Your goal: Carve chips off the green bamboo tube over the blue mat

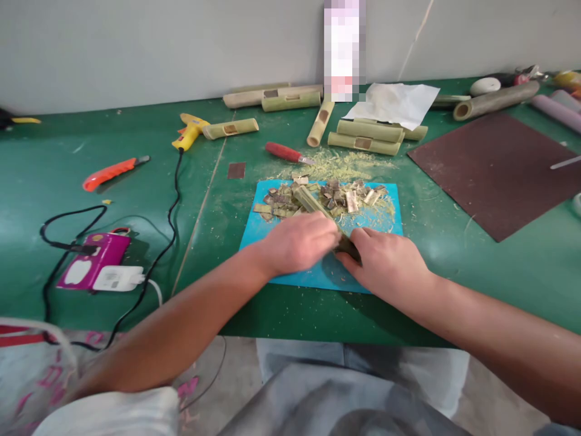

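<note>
A bamboo tube [309, 200] slants across a blue mat [290, 275], its far end among bamboo chips and shavings [333, 194]. My right hand [390, 257] is closed round its near end, with the thumb along the side. Against the middle of the tube, my left hand [302, 241] is curled with its fingers closed and slightly blurred. Whether those fingers grip the tube or some small thing is hidden. Just beyond the mat lies a red-handled carving knife [285, 151], its blade beside a heap of fine shavings [345, 165].
Several notched bamboo tubes [365, 143] lie at the back, some under white paper [393, 103]. A brown sheet [494, 175] covers part of the right. On the left are an orange utility knife [111, 174], a yellow glue gun [188, 133] and a purple power strip [88, 260] with trailing cords.
</note>
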`<state>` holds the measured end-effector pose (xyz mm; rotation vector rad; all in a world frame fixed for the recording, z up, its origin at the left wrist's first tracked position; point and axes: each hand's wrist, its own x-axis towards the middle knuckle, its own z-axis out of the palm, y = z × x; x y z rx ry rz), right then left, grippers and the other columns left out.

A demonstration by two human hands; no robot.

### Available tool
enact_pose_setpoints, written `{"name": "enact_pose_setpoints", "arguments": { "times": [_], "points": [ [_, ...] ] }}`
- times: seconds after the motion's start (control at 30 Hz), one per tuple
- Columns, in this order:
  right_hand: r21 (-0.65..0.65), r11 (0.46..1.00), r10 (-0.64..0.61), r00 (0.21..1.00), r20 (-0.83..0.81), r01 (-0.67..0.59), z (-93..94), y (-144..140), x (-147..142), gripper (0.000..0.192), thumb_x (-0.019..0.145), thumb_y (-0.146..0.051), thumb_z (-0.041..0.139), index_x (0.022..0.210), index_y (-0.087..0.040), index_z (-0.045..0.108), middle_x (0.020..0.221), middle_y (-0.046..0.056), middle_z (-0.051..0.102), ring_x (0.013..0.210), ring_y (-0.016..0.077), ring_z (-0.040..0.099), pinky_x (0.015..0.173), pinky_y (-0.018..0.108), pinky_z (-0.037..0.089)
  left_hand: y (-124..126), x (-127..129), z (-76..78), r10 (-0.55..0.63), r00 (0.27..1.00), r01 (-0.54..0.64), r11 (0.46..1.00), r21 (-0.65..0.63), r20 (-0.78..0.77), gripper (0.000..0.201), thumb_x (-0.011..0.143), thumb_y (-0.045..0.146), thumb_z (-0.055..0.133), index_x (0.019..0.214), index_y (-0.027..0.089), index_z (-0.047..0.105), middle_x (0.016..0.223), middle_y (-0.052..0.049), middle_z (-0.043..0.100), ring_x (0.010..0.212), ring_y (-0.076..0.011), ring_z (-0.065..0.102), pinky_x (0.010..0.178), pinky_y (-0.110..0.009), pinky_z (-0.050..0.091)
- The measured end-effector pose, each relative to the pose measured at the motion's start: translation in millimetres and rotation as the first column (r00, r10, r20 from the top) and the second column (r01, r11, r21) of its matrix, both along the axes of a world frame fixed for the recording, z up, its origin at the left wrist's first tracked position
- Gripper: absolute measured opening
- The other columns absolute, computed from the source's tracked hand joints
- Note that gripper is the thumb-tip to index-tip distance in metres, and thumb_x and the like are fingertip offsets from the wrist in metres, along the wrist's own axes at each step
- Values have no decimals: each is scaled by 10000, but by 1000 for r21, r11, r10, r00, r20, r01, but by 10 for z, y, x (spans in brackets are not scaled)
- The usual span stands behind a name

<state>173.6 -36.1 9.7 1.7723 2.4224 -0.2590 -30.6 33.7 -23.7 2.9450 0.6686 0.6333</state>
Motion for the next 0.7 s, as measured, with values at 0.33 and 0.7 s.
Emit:
{"name": "enact_pose_setpoints", "arguments": {
  "times": [0.33, 0.7],
  "points": [
    [37, 999, -4, 1000, -1, 4, -22, 1, 2, 288, 950, -428, 476, 899, -173, 599, 836, 66, 688, 703, 212, 654, 533, 316, 152, 2, 49, 36, 20, 994, -37, 987, 157, 112, 249, 996, 206, 461, 876, 147, 671, 862, -67, 687, 783, -178, 585, 709, -320, 462],
    [25, 1000, 4, 1000, -9, -4, -19, -4, -5, 286, 945, -427, 483, 899, -171, 604, 846, 70, 697, 689, 199, 646, 530, 314, 154, 1, 65, 32, 16, 993, -33, 989, 143, 115, 229, 983, 191, 472, 870, 140, 664, 884, -75, 684, 782, -181, 578, 713, -320, 468]
  ]
}}
